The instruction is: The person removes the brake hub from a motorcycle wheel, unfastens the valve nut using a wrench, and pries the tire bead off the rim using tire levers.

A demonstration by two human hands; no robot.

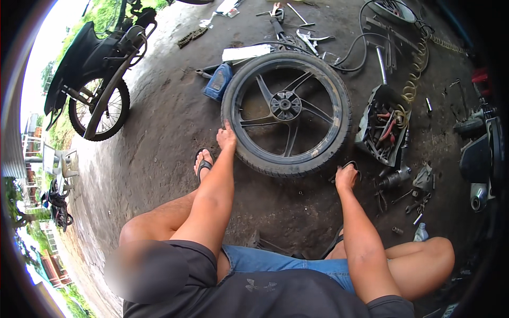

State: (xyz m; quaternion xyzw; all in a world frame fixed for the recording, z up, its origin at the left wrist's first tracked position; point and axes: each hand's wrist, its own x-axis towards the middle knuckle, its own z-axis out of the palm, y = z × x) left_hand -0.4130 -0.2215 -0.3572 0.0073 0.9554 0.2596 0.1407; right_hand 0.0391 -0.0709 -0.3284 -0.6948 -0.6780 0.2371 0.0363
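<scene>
A black spoked motorcycle wheel [286, 105] with its tyre on lies flat on the ground in front of me, hub facing up. My left hand [227, 138] grips the tyre at its near left edge, thumb on the sidewall; its other fingers are partly hidden. Just off the tyre's near right edge, my right hand [347, 176] is closed, low over the ground. A thin dark loop shows beside its fingers, but what it holds I cannot make out. A blue oil bottle [218, 82] leans by the tyre's left side.
An open toolbox [383, 127] full of hand tools stands right of the wheel, near a power drill [396, 177] and scattered wrenches. Hoses and a coiled air line [411, 87] lie beyond. A motorcycle [101, 74] stands at the far left. A chain [192, 37] lies on the ground.
</scene>
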